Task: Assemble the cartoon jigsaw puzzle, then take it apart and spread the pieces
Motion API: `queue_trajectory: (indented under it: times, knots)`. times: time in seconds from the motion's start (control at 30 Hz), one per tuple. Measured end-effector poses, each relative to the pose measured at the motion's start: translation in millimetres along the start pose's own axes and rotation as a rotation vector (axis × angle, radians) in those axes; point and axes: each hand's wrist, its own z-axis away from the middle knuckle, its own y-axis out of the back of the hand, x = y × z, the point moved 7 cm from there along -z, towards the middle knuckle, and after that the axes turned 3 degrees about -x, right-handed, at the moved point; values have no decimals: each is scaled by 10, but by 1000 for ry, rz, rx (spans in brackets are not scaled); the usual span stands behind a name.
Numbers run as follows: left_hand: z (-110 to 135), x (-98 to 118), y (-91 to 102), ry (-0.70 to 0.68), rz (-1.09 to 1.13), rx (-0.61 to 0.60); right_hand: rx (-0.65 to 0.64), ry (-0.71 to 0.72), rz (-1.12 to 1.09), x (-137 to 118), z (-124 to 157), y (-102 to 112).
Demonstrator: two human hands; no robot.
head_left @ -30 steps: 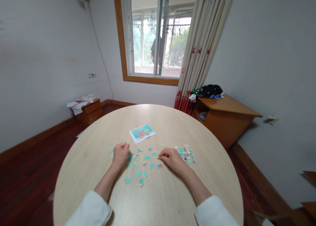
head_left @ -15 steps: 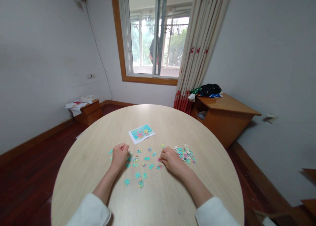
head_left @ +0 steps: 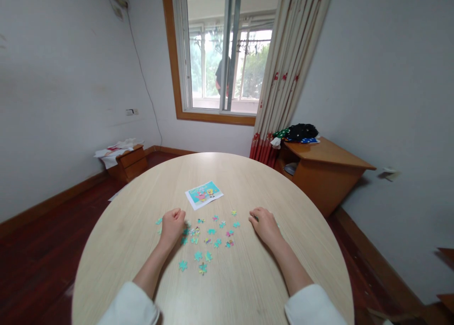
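Note:
Several small teal and pink puzzle pieces [head_left: 209,242] lie scattered on the round wooden table [head_left: 230,292] in front of me. My left hand [head_left: 172,223] rests on the table as a closed fist at the left edge of the pieces. My right hand [head_left: 265,225] lies to the right with fingers curled down, covering the pile of pieces there; what its fingers hold is hidden. A printed picture card [head_left: 204,194] lies beyond the pieces, toward the table's middle.
A wooden desk [head_left: 324,166] with dark clothes on it stands at the right by a curtain [head_left: 283,74]. A low wooden cabinet [head_left: 129,159] with papers sits at the left wall. Behind the window [head_left: 222,50] a person stands outside.
My right hand has moved rightward from the scattered pieces onto the pile at the right, now covering it. My left fist has stayed in place.

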Motion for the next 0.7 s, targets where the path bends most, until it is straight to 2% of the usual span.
queue_trajectory:
  times: [0.23,0.47,0.6,0.7]
  knots:
    - [-20,-1,8,-4,-9,13,-34,-12,23,69,-36,-91]
    - [-11,13,15,-2,-9,9,65,-19,36,93,-77,-29]
    - [5,31,15,0,-1,10,158,22,-68,-23,-75,48]
    - [12,49,24,8,3,18,138,21,-229,-160,-57,-3]
